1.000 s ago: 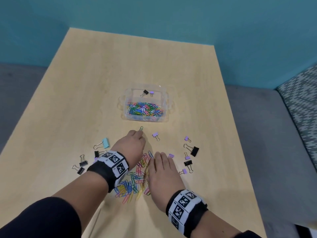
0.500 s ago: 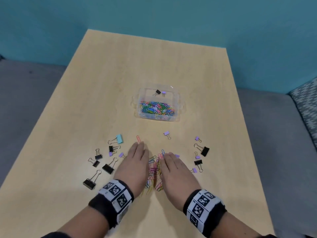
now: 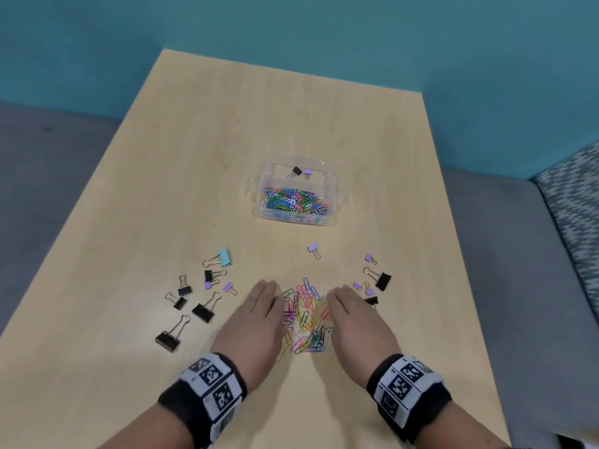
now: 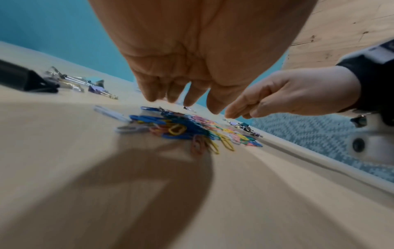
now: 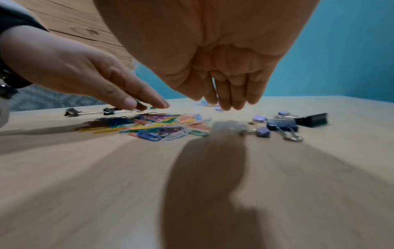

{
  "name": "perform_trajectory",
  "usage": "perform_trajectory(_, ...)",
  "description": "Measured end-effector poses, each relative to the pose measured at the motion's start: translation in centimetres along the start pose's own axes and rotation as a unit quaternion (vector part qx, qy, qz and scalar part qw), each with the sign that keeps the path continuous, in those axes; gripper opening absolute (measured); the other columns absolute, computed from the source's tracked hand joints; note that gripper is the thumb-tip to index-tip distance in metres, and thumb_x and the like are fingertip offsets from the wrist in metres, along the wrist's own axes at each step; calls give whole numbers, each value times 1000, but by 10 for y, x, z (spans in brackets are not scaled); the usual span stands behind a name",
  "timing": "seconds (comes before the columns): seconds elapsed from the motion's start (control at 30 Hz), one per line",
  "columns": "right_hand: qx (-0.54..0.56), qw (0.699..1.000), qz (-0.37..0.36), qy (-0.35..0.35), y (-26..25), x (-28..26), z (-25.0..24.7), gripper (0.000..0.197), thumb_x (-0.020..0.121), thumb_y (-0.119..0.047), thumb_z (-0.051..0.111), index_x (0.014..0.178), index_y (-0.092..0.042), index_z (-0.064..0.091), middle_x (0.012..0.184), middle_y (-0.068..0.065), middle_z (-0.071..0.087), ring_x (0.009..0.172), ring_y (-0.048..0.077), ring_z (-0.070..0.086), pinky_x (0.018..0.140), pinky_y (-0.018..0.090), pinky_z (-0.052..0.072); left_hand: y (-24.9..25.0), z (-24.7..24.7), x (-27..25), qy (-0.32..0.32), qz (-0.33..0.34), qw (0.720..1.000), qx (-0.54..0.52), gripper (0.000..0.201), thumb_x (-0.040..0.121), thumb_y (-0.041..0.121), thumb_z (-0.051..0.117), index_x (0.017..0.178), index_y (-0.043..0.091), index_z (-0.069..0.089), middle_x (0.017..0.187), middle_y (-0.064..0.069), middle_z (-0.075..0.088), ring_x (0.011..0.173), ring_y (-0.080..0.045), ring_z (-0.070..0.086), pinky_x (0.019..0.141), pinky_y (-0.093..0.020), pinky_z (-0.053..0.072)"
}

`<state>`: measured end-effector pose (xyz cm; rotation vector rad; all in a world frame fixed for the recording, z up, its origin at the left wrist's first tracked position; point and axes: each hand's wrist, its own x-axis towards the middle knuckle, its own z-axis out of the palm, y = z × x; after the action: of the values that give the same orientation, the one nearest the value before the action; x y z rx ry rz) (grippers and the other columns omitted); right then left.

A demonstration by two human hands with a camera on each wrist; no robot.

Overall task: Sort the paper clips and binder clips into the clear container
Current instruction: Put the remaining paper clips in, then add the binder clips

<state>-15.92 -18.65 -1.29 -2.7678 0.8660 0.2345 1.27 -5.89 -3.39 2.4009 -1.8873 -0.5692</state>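
Observation:
A pile of coloured paper clips (image 3: 304, 315) (image 4: 192, 129) (image 5: 157, 125) lies on the wooden table (image 3: 227, 140) between my two hands. My left hand (image 3: 256, 315) (image 4: 181, 94) hovers flat at the pile's left side, fingers straight and together. At the right side my right hand (image 3: 351, 315) (image 5: 224, 101) mirrors it, fingers straight, holding nothing. The clear container (image 3: 334, 192) stands farther back; its near compartment is full of paper clips and its far compartment holds two binder clips (image 3: 300, 172).
Black, purple and one light blue binder clip (image 3: 224, 257) lie scattered left of my left hand. More black and purple binder clips (image 3: 381, 280) lie right of my right hand, and one purple clip (image 3: 312, 248) lies before the container. A patterned cushion (image 3: 577, 205) sits at far right.
Both hands have spread apart from the pile's middle to its two sides, uncovering the paper clips. The head view has shifted left, showing more binder clips on the left.

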Motion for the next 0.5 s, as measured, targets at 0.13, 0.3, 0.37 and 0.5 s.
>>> perform_trajectory(0.13,35,999,-28,-17,-22,13,8,65,78,1,52,141,-1,35,145,18,37,140,34,29,115,36,21,-1,19,2,-11,-77,997,18,64,93,39,16,144,2,26,152,-23,21,142,-42,11,114,-51,22)
perform_trajectory(0.3,42,996,-76,-11,-41,2,15,63,75,-9,61,136,-1,45,135,17,51,129,32,47,108,37,36,12,10,-15,0,-32,999,-24,57,88,33,27,132,4,49,139,-17,48,132,-32,42,108,-43,37)
perform_trajectory(0.37,59,996,-71,-3,-38,6,15,62,79,-8,55,139,-2,40,139,16,46,133,31,41,112,38,33,9,4,-19,27,-39,998,-48,54,89,30,30,131,4,51,139,-16,48,131,-32,44,107,-43,38)
perform_trajectory(0.5,36,997,-62,-20,-31,33,19,64,84,-7,47,145,0,29,149,17,34,141,35,25,116,43,25,3,-5,4,60,-5,998,-2,53,84,21,34,127,1,55,133,-16,55,125,-28,51,107,-39,33)
